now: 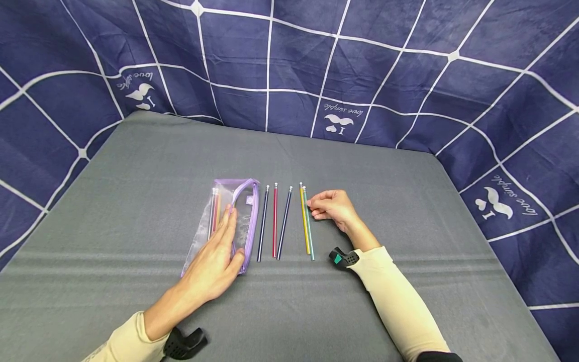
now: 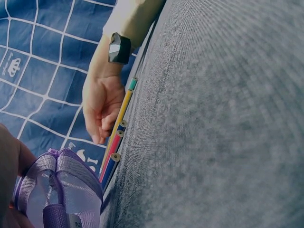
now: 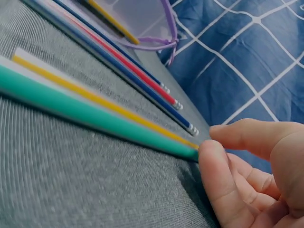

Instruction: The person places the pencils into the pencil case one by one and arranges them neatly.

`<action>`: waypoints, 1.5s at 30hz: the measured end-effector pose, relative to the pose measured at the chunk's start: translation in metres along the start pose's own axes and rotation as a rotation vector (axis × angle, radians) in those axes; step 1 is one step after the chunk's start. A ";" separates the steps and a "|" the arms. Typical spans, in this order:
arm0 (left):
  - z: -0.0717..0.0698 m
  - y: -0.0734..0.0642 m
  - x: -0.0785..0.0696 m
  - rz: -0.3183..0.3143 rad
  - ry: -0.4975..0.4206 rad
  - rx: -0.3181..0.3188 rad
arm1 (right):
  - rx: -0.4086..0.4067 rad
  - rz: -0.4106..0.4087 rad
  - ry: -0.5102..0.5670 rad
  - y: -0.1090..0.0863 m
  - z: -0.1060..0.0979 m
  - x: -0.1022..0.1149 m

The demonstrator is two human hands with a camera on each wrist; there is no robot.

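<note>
In the head view, my left hand (image 1: 212, 264) lies with fairly straight fingers on a see-through pencil pouch (image 1: 250, 226) with a purple zip. Its mouth gapes toward the right. Several pencils (image 1: 214, 213) show inside it. To the right of the pouch lie a dark blue pencil (image 1: 263, 223), a red pencil (image 1: 275, 221) and another dark blue pencil (image 1: 284, 223). Further right, a yellow pencil (image 1: 304, 218) and a green pencil (image 1: 309, 226) lie side by side. My right hand (image 1: 334, 208) has bent fingers, its fingertips right at the green pencil's eraser end.
A grey cloth (image 1: 271, 311) covers the table. A blue curtain (image 1: 298, 65) with white lines hangs behind it and along both sides. Black wrist cameras (image 1: 344, 258) sit at both cuffs.
</note>
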State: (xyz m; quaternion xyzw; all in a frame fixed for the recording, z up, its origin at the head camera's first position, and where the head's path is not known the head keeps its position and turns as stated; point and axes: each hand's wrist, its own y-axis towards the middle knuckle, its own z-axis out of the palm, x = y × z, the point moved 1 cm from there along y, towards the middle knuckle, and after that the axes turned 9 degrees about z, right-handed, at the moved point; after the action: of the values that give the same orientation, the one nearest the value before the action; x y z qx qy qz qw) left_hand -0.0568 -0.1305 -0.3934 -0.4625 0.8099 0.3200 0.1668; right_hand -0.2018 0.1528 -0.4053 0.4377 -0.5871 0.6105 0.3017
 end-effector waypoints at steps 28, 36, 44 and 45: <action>0.000 0.000 -0.001 -0.006 -0.006 0.006 | -0.058 0.065 -0.275 -0.008 0.001 0.005; 0.000 0.000 -0.001 -0.009 -0.003 0.009 | -0.063 0.089 -0.329 -0.011 0.002 0.008; 0.000 0.000 -0.002 -0.010 -0.003 0.009 | -0.066 0.089 -0.338 -0.012 0.003 0.008; 0.000 0.000 -0.002 -0.010 -0.003 0.010 | -0.067 0.087 -0.340 -0.012 0.003 0.008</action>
State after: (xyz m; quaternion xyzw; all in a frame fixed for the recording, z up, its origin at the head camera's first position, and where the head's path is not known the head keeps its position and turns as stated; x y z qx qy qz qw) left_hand -0.0558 -0.1299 -0.3923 -0.4653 0.8088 0.3159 0.1719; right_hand -0.1945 0.1506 -0.3927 0.4985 -0.6680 0.5204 0.1856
